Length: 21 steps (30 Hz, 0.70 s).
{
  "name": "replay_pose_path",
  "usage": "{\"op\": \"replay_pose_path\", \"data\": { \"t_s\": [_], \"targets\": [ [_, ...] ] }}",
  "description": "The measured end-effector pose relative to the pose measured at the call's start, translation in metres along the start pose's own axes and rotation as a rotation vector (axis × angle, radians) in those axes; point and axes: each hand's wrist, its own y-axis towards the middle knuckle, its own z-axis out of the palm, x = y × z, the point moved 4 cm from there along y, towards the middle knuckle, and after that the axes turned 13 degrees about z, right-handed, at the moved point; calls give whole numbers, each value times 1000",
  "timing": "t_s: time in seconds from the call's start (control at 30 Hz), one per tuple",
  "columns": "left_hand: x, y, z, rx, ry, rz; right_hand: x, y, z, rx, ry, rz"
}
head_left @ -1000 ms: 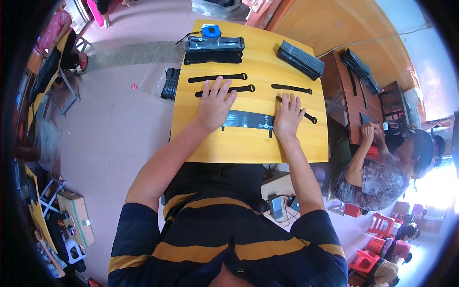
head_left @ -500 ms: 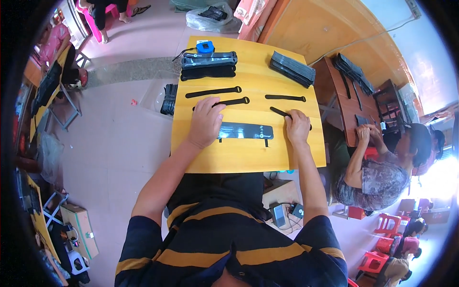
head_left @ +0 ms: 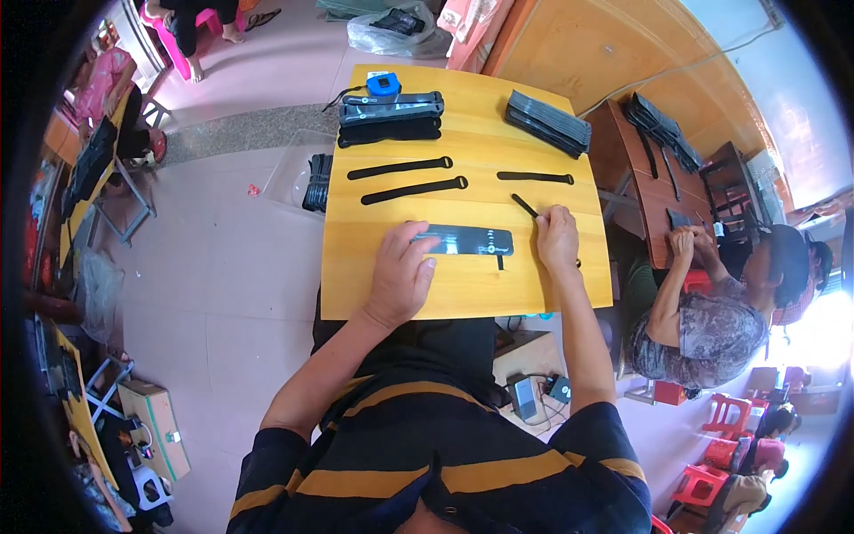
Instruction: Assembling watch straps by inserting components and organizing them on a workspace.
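My right hand (head_left: 559, 238) is closed on a black strap (head_left: 524, 206) at the right of the yellow table. The strap slants out past the fingertips, and its other end shows by the wrist. My left hand (head_left: 400, 274) has its fingers apart at the left end of a flat, glossy dark package (head_left: 471, 240), hiding that end; whether it touches the package I cannot tell. A short black tab (head_left: 500, 263) sticks out below the package. Beyond my left hand lie two black ring-ended straps, an upper strap (head_left: 400, 168) and a lower strap (head_left: 414, 190). Another strap (head_left: 535, 178) lies farther right.
A blue tape measure (head_left: 383, 84) stands behind stacked dark packages (head_left: 391, 111) at the table's far left. Another stack (head_left: 547, 123) sits far right. Beside the yellow table (head_left: 374, 298), a person (head_left: 698, 329) works at a brown table (head_left: 645, 222). A clear bin (head_left: 286, 182) stands left.
My left hand has come off the lower left strap, moving toward me and right to the package's left end. The strap under my right hand has turned more steeply and shifted toward me.
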Motion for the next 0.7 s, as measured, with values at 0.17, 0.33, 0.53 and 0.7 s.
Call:
{"op": "replay_pose_path", "data": {
  "t_s": [0.17, 0.33, 0.53, 0.7],
  "targets": [
    [-32, 13, 4, 59, -136, 10, 21, -26, -41, 138, 477, 292],
    [-69, 23, 22, 155, -157, 108, 71, -67, -72, 332, 1156, 463],
    [-77, 13, 26, 200, 44, 269, 101, -98, -65, 460, 1388, 481],
    [-71, 8, 17, 177, 36, 265, 104, -106, -54, 444, 1375, 528]
  ]
}}
